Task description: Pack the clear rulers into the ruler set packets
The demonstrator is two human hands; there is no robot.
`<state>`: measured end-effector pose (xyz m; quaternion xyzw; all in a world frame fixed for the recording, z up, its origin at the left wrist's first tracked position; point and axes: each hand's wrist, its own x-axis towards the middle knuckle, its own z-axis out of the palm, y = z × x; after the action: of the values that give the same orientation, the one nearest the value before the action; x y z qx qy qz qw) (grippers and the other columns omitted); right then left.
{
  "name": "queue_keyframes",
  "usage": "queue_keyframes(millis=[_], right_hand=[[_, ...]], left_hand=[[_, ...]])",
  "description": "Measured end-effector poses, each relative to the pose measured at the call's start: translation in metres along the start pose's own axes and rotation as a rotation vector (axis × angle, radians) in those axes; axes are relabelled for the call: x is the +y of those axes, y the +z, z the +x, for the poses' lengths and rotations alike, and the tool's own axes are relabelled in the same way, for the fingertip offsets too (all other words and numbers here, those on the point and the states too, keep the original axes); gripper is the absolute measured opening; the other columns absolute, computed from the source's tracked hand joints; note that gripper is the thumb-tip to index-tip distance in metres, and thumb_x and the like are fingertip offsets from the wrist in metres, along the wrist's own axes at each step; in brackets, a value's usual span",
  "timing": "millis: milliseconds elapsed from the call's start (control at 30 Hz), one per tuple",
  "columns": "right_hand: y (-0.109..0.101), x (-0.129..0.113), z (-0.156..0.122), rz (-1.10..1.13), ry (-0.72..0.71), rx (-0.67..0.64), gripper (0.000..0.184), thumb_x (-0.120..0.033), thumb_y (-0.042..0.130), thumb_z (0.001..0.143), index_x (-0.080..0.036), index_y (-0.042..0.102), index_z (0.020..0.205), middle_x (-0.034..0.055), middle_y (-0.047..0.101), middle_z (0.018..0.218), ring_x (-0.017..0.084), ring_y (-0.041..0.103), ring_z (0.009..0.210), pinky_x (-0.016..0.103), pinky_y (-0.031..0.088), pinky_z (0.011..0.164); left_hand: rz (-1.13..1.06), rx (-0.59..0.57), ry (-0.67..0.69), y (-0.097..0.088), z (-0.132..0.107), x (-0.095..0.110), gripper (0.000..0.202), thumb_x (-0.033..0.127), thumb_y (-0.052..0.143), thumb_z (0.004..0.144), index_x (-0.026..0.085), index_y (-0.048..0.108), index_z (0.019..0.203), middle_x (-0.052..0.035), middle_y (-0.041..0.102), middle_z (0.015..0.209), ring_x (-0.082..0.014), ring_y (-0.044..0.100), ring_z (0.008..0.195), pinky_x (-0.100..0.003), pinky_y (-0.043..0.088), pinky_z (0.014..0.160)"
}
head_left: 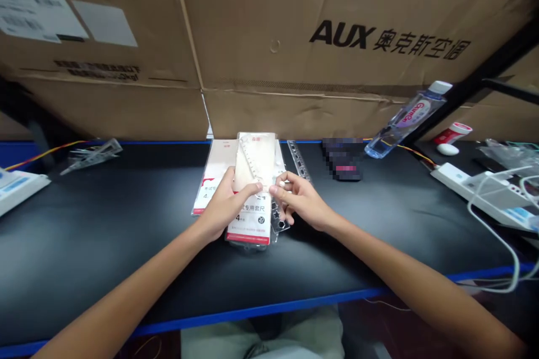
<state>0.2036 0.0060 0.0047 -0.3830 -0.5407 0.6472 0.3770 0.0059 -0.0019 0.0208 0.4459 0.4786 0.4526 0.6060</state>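
My left hand [223, 206] grips a clear-wrapped ruler set with a cream card [248, 219], its fingers behind the packet and its thumb across the front. A transparent plastic ruler [255, 160] stands out of the top of the set. My right hand [302, 203] pinches a clear stencil ruler with star cut-outs [280, 224] beside the set, its fingertips close to my left thumb. A second packaged ruler set [210, 179] lies partly under the first. A perforated clear ruler [298, 160] lies just behind my right hand.
The black table [105, 224] has a blue front edge. Large cardboard boxes [295, 28] stand along its back. On the right are a leaning water bottle [406, 120], white mouse [447, 149], power strip [475, 190] and loose cables. A clear plastic piece [92, 156] lies at the back left.
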Motion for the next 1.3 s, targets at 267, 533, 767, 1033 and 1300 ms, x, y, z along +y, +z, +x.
queue_keyframes(millis=[267,533,767,1033,1300], right_hand=[[0.003,-0.004,-0.002,-0.042,-0.01,0.011,0.037,-0.052,0.073,0.087,-0.022,0.05,0.087,-0.0081,0.059,0.056,0.011,0.061,0.042,0.016,0.044,0.033],[0.002,-0.001,-0.003,-0.058,0.015,0.054,0.04,-0.055,0.071,0.089,-0.022,0.048,0.083,-0.0071,0.058,0.054,0.009,0.055,0.041,0.017,0.039,0.037],[-0.001,-0.011,-0.004,0.014,-0.004,0.065,0.031,-0.044,0.075,0.087,-0.022,0.054,0.095,-0.0068,0.058,0.067,0.008,0.055,0.05,0.019,0.046,0.043],[0.003,-0.012,-0.006,0.055,0.065,-0.142,0.047,-0.014,0.079,0.075,-0.023,0.053,0.112,-0.0038,0.063,0.091,0.01,0.066,0.063,0.023,0.055,0.055],[0.003,-0.003,-0.009,0.114,0.053,-0.233,0.058,-0.019,0.088,0.073,-0.024,0.05,0.116,-0.0051,0.061,0.088,0.009,0.063,0.075,0.022,0.054,0.069]], left_hand=[[-0.036,-0.108,-0.056,0.003,-0.005,0.001,0.048,0.036,0.077,0.084,0.025,0.056,0.125,-0.0104,0.072,0.127,-0.0296,0.072,0.11,-0.041,0.062,0.086],[-0.158,-0.259,-0.105,0.004,-0.01,0.004,0.055,0.031,0.076,0.087,0.025,0.049,0.134,-0.0125,0.068,0.134,-0.0299,0.073,0.108,-0.046,0.061,0.09],[-0.238,-0.244,-0.129,0.006,-0.012,0.005,0.068,0.018,0.084,0.076,0.023,0.047,0.133,-0.0133,0.069,0.132,-0.0319,0.072,0.111,-0.042,0.063,0.087],[-0.255,0.006,-0.042,-0.008,0.003,0.004,0.065,0.014,0.084,0.07,0.021,0.05,0.126,-0.0128,0.069,0.13,-0.0342,0.07,0.114,-0.046,0.063,0.085],[-0.285,-0.048,-0.064,-0.003,-0.002,0.004,0.064,0.014,0.081,0.068,0.021,0.053,0.125,-0.0081,0.073,0.119,-0.0281,0.072,0.104,-0.039,0.06,0.083]])
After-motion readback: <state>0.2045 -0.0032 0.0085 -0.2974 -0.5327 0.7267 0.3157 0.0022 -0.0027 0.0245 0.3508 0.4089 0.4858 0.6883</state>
